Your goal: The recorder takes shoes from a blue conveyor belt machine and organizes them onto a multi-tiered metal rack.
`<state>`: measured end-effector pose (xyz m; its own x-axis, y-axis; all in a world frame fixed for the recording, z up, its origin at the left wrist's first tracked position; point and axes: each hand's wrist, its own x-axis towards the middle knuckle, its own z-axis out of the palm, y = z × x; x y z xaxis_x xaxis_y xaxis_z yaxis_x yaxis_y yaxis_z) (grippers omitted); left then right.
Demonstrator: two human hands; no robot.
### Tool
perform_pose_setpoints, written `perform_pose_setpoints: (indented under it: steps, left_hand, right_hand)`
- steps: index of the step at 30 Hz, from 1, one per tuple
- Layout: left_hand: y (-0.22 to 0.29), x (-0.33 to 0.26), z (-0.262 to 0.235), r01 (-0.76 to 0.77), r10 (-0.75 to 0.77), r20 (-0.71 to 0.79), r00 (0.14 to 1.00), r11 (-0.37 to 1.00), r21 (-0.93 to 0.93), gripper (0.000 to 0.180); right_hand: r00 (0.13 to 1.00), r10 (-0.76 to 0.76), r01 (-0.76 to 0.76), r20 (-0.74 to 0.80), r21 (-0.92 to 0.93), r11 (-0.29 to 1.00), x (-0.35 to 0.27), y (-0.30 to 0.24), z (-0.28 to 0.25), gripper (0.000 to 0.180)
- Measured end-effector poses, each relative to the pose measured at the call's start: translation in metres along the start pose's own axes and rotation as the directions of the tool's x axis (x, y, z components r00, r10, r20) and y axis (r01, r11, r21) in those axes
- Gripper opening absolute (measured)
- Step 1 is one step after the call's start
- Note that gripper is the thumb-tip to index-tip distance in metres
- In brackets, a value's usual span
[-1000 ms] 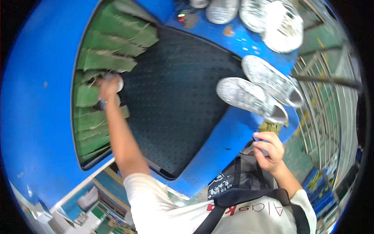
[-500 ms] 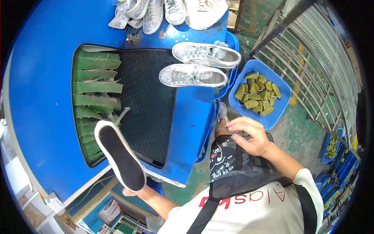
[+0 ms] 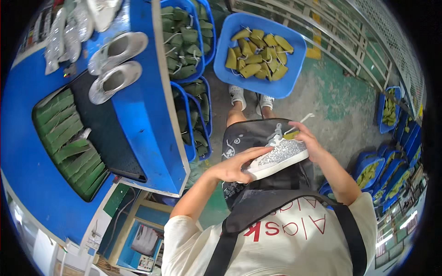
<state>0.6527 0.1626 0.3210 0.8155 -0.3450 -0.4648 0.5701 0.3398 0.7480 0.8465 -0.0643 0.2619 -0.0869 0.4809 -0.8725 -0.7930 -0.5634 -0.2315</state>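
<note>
In front of my apron I hold a silver glitter sneaker (image 3: 278,158) with a white sole, its side toward me and toe to the left. My left hand (image 3: 232,165) grips the toe end. At the heel end, my right hand (image 3: 312,143) is closed, its fingertips at an olive-yellow block (image 3: 291,135) in the shoe's opening. A white cord sticks up beside those fingers. Exactly where the right fingertips press is partly hidden. Pale laces (image 3: 276,136) stand up over the front of the shoe.
Beyond my feet, a blue bin (image 3: 294,69) holds several olive-yellow corded blocks. Blue bins (image 3: 188,146) with dark green blocks line the blue machine (image 3: 138,138). A sneaker pair (image 3: 115,83) rests by its dark belt and green strip curtain (image 3: 69,138). Metal racks (image 3: 363,55) stand right.
My view has swung right, away from the machine. The sneaker has come from beside the strip curtain to my apron, turned from sole-up to side-on. My right hand has joined it at the heel.
</note>
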Motion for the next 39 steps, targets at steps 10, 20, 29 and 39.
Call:
perform_pose_setpoints:
  steps: [10, 20, 29, 39]
  left_hand:
    - [-0.104, 0.069, -0.073, 0.341, -0.423, -0.136, 0.896, 0.851, -0.399, 0.107]
    - [-0.112, 0.037, -0.063, 0.718, -0.671, -0.332, 0.662, 0.442, 0.538, 0.089]
    - [-0.011, 0.017, 0.005, 0.624, -0.496, -0.380, 0.781, 0.582, 0.522, 0.071]
    - [0.182, -0.120, 0.036, 0.242, 0.372, -0.483, 0.793, 0.535, 0.810, 0.069]
  right_hand:
    - [0.957, 0.099, -0.164, -0.274, -0.226, 0.960, 0.165, 0.031, -0.045, 0.054]
    - [0.843, 0.537, -0.514, -0.031, 0.251, 0.821, 0.187, 0.171, -0.001, 0.043]
    - [0.893, 0.416, -0.418, 0.172, -0.027, 0.908, 0.058, 0.048, 0.000, 0.052]
    - [0.880, -0.327, 0.403, 0.344, -0.177, 0.898, -0.099, -0.107, 0.113, 0.073]
